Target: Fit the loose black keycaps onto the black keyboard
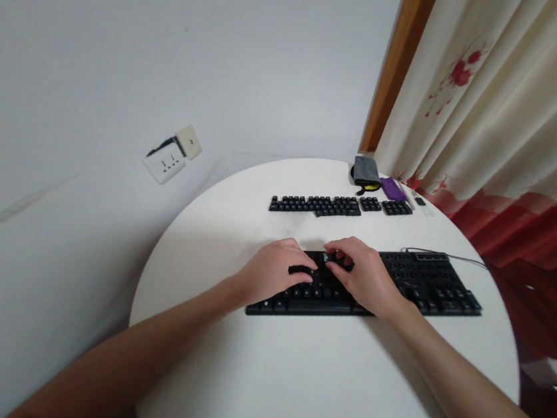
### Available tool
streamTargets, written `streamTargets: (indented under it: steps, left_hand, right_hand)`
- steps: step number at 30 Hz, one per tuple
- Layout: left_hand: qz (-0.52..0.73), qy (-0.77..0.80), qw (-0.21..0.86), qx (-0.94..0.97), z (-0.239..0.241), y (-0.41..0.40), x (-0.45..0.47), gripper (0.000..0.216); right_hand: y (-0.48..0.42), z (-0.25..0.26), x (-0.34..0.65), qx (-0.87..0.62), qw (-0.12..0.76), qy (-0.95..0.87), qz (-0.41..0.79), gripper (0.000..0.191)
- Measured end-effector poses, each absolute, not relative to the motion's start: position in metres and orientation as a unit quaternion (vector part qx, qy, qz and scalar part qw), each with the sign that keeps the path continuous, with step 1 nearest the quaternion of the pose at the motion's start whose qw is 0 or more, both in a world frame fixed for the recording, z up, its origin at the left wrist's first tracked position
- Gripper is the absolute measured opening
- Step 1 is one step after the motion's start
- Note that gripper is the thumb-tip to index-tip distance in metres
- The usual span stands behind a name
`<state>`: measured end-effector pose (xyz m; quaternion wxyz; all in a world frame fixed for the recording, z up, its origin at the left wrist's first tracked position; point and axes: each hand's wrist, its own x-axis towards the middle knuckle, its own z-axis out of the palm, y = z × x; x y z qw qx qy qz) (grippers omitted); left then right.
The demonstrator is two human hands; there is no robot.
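Observation:
A black full-size keyboard [342,307] lies on the white round table, and both hands are over its left and middle part. My right hand [364,272] pinches a small black keycap [326,257] between thumb and forefinger, just above the upper rows. My left hand [274,272] rests at the keyboard's left part, thumb and forefinger apart, with dark keys between the fingertips and nothing plainly held. Keycaps sit in the front rows, while sections farther right look bare of caps. Both hands hide part of the keys. Behind the keyboard, loose black keycaps [336,207] stand in ordered rows.
Two smaller keycap groups [397,208] stand right of the main rows. A grey pouch [366,171], a purple cloth [393,188] and a small clear item are at the table's back right. The keyboard cable [458,258] runs rightward. A wall and a curtain [469,123] border the table.

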<state>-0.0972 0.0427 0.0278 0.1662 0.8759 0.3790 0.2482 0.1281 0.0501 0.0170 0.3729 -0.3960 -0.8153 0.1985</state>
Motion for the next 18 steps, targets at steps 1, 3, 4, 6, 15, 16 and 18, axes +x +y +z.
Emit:
streamTargets:
  steps: [1,3,4,6,15,16,18]
  left_hand:
    - [0.248,0.394,0.173,0.868,0.0273,0.0419,-0.0963,0.028]
    - [0.258,0.425,0.180,0.848,0.0280,0.0401,-0.0944,0.042]
    - [0.267,0.437,0.178,0.840,0.0290,0.0394,-0.0936,0.047]
    - [0.287,0.448,0.162,0.831,0.0318,0.0385,-0.0926,0.052]
    - [0.327,0.438,0.126,0.828,0.0338,0.0372,-0.0912,0.060]
    - [0.329,0.439,0.125,0.827,0.0336,0.0368,-0.0908,0.060]
    - [0.334,0.437,0.125,0.826,0.0335,0.0361,-0.0900,0.062]
  right_hand:
    - [0.0494,0.0172,0.1278,-0.395,0.379,-0.812,0.204,0.030]
    - [0.0475,0.0182,0.1268,-0.380,0.394,-0.809,0.214,0.040]
    - [0.0465,0.0189,0.1264,-0.370,0.399,-0.810,0.217,0.044]
    - [0.0450,0.0199,0.1257,-0.355,0.401,-0.816,0.218,0.048]
    - [0.0442,0.0198,0.1246,-0.351,0.387,-0.825,0.216,0.056]
    - [0.0439,0.0196,0.1242,-0.351,0.386,-0.825,0.217,0.058]
    - [0.0433,0.0190,0.1234,-0.352,0.386,-0.823,0.221,0.058]
